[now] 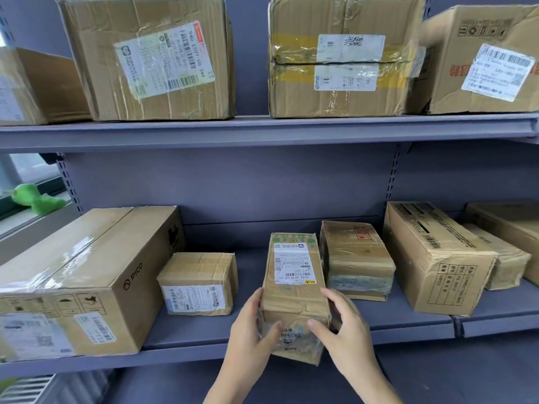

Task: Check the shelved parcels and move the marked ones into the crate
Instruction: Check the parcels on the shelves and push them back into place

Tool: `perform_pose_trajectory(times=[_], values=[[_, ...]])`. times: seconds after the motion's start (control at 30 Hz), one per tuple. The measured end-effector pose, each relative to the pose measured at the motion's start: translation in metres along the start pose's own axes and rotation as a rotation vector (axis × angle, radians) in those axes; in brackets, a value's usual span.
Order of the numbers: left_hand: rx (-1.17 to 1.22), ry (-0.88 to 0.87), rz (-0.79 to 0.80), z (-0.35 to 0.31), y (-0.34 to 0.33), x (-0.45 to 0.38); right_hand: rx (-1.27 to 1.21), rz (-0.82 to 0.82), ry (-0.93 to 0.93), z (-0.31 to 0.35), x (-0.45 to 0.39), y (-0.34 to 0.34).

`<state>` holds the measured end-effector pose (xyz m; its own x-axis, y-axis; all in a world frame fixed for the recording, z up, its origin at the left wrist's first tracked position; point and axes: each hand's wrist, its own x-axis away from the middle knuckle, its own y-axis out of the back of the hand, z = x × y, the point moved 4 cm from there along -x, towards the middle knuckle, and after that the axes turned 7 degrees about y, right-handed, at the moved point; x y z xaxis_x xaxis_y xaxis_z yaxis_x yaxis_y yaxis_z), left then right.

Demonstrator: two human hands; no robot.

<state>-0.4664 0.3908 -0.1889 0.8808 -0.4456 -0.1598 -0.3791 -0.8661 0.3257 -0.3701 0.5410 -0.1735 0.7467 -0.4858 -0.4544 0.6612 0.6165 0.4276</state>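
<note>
Cardboard everywhere, and the one that matters is the narrow tall parcel (294,290) at the front of the lower shelf (408,325), its near end poking out past the shelf lip. Both hands are on it: the left hand (250,330) wraps the left side with the thumb laid across the front face, and the right hand (341,328) curls round the right edge, fingertips on the taped lower corner. So each grip is clamped on that parcel, one per side, which looks like a hold meant to tip it and bring the white label (295,263) up to the eye. That label sits on top with a small yellow sticker at its lower corner; whether that counts as the mark, I can't say, and the print is too fine to read.

Neighbours sit close: a small squat box (198,282) just beside on the left, a stack wrapped in clear film (357,260) just beside on the right, a big PICO carton (87,275) further left. Labels mostly face outward, handy for checking.

No crate is in view anywhere. Boxes at the far left and right of both shelves are cut off by the frame edge. The parcel's underside and back are hidden, and glare on the tape blurs the printing near the fingers. Something green (38,199) lies on a sill past the shelving; I can't make out what.
</note>
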Motion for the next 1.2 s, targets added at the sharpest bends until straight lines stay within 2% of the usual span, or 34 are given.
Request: perform_pose_trajectory(times=[0.27, 0.43, 0.53, 0.63, 0.7, 0.77, 0.83, 1.0, 1.1, 1.2], values=[[-0.227, -0.054, -0.039, -0.012, -0.001, -0.03, 0.071, 0.074, 0.013, -0.002, -0.042, -0.018], [-0.232, -0.008, -0.008, -0.014, -0.005, -0.049, 0.065, 0.083, 0.017, -0.005, -0.057, -0.023], [-0.295, -0.093, -0.044, -0.016, 0.008, -0.055, 0.022, 0.093, -0.001, -0.01, -0.06, -0.021], [-0.619, -0.227, -0.269, -0.008, 0.039, -0.064, -0.123, 0.064, -0.065, -0.021, -0.057, -0.017], [-0.863, -0.099, -0.32, 0.005, 0.061, -0.073, -0.18, 0.014, -0.098, -0.029, -0.054, -0.011], [-1.063, 0.07, -0.271, 0.021, 0.074, -0.082, -0.197, -0.043, -0.112, -0.037, -0.053, -0.004], [-1.2, 0.093, -0.25, 0.028, 0.078, -0.086, -0.175, -0.071, -0.119, -0.043, -0.051, 0.003], [-1.132, -0.03, -0.3, 0.025, 0.073, -0.095, -0.118, -0.116, -0.156, -0.056, -0.044, 0.018], [-1.065, 0.019, -0.349, 0.018, 0.07, -0.093, -0.092, -0.144, -0.168, -0.065, -0.04, 0.032], [-0.966, -0.074, -0.412, -0.006, 0.058, -0.085, -0.075, -0.178, -0.196, -0.072, -0.037, 0.045]])
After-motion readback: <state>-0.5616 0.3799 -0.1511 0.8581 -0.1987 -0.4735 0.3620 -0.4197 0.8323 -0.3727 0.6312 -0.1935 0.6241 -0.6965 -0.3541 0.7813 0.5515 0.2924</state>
